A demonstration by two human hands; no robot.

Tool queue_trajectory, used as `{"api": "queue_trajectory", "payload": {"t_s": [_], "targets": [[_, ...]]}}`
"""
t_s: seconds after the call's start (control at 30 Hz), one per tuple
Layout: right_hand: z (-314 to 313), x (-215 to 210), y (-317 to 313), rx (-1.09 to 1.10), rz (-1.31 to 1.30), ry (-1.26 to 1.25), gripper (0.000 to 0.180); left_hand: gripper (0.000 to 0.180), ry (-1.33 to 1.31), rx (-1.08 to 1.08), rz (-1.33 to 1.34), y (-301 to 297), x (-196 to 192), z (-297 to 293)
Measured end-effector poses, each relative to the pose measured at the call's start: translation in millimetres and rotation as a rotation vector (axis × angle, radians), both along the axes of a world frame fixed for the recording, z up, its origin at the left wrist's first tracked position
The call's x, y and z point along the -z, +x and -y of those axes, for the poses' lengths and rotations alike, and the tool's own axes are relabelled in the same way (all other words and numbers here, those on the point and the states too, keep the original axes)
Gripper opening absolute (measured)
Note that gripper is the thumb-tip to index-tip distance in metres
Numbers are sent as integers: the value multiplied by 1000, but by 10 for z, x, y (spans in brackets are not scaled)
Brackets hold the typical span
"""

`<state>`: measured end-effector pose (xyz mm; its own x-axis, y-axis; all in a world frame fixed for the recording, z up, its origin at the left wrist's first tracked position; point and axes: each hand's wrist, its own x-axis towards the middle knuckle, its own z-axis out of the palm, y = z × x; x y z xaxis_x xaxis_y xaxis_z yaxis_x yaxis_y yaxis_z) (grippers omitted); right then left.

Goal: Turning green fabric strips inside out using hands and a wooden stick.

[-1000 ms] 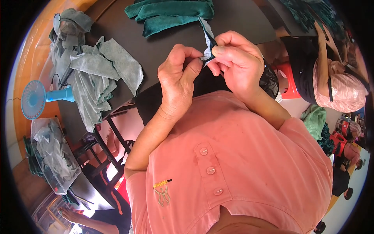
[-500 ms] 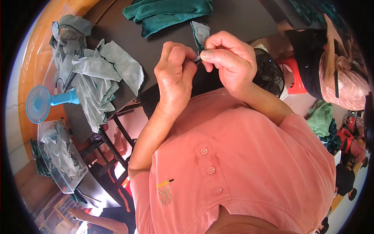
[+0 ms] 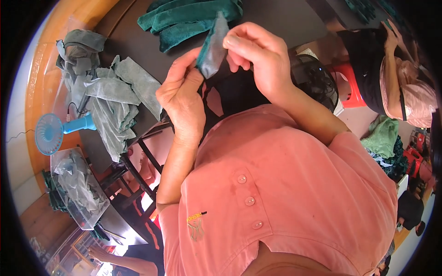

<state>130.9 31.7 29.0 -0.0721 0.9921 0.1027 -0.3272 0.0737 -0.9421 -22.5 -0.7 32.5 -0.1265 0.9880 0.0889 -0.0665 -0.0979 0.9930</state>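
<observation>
A narrow strip of velvet fabric (image 3: pixel 214 53), green on one face and grey on the other, stands up between my hands. My left hand (image 3: pixel 183 94) pinches its lower left edge between thumb and fingers. At the strip's right side, my right hand (image 3: pixel 262 57) has thumb and forefinger pressed together, its other fingers curled. Whether those fingertips hold the strip's edge or something finer, I cannot make out. Just beyond, dark green velvet pieces (image 3: pixel 184 23) lie stacked on the dark table (image 3: pixel 276 23).
Grey-green fabric pieces (image 3: pixel 113 89) spread over the table's left side, near a blue fan (image 3: pixel 50 133). A clear bin (image 3: pixel 78 188) of scraps stands lower left. On the right are a black fan (image 3: pixel 315 80), a red stool (image 3: pixel 347 85) and another person's arm (image 3: pixel 391 73).
The strip has swung to show more of its grey face. My left hand has moved left and down and now grips its lower edge; my right hand has shifted left and up.
</observation>
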Motion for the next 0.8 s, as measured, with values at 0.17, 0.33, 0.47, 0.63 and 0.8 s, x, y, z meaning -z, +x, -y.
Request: {"api": "queue_trajectory", "payload": {"t_s": [0.17, 0.33, 0.47, 0.63, 0.8], "targets": [[157, 198, -129, -55, 74, 139, 10, 13, 271, -89, -260, -32, 178, -33], [156, 216, -42, -5, 257, 404, 8, 12, 185, -3, -130, 27, 144, 99], [137, 233, -30, -84, 155, 321, 6, 14, 254, 45, -212, -37, 185, 109], [184, 186, -56, -134, 84, 240, 6, 15, 237, -45, -83, -5, 187, 87], [146, 151, 41, -170, 96, 160, 5, 14, 193, 32, -54, 57, 143, 85]]}}
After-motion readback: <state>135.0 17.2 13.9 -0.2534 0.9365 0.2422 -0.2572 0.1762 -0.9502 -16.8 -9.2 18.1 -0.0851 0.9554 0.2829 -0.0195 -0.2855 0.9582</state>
